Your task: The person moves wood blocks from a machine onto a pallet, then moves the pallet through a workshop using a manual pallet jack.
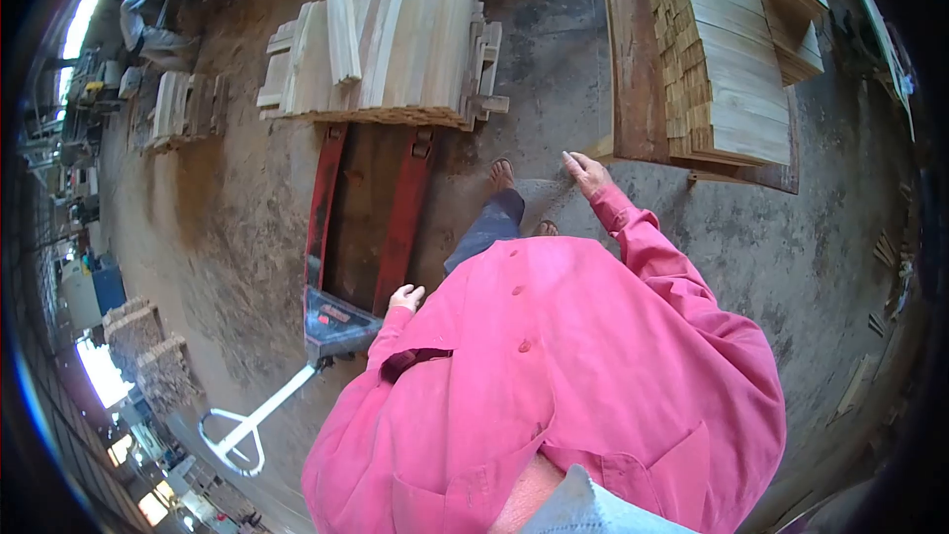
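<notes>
left hand (406, 296): loosely curled, empty, hanging just above the pallet jack (341, 321) base.
right hand (585, 174): open, fingers spread, holding nothing, near the stacked boards (727, 59).
load: plank pile (386, 49) sits on the red forks, probably centred.
tip: take the white handle (242, 430) before moving the jack.

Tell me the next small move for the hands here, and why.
Probably step forward and bring the right hand onto the plank stack: that hand is open, empty and stretched toward its near corner. The left hand hangs empty beside the pallet jack.
</notes>
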`<state>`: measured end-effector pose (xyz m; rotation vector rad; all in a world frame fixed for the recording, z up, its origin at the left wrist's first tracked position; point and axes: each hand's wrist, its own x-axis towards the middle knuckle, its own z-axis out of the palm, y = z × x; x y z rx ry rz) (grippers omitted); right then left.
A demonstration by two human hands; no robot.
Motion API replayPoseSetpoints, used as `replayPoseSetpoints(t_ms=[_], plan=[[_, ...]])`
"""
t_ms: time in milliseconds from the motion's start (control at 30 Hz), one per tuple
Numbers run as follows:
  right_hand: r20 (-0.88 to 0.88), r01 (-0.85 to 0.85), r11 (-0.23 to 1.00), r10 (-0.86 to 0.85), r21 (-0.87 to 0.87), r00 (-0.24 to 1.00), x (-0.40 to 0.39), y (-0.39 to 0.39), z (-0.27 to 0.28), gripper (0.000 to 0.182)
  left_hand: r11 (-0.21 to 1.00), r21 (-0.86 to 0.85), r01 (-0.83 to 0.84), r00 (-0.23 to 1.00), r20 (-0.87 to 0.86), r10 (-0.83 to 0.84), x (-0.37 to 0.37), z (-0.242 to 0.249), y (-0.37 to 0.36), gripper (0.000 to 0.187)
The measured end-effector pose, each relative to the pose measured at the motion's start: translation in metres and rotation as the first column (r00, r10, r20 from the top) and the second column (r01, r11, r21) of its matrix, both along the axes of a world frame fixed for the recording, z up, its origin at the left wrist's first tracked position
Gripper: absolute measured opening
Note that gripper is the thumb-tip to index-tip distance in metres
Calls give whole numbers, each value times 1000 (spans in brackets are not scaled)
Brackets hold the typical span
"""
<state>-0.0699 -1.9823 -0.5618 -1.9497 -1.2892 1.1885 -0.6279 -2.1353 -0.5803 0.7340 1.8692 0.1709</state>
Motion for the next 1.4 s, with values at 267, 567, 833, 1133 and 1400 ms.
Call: replayPoseSetpoints(t_ms=[267, 567, 833, 1133, 1400], plan=[[-112, 213, 976, -218, -56, 970, 28, 77, 14, 67, 874, 59, 482, 870, 87, -485, 52, -77, 176, 80], [-333, 411, 897, -442, -162, 833, 54, 223, 42, 74, 922, 208, 328, 944, -106, -312, 53, -37, 404, 66], [-422, 332, 929, -371, -166, 827, 130, 469, -25, 63, 960, 28, 279, 950, -156, -272, 178, -40, 536, 69], [-504, 303, 880, -460, -365, 731, 253, 670, -68, 61, 943, 55, 328, 930, -191, -313, 330, 30, 693, 67], [-510, 295, 896, -433, -331, 743, 284, 734, -34, 64, 967, 60, 249, 949, -213, -231, 373, 51, 831, 67]])
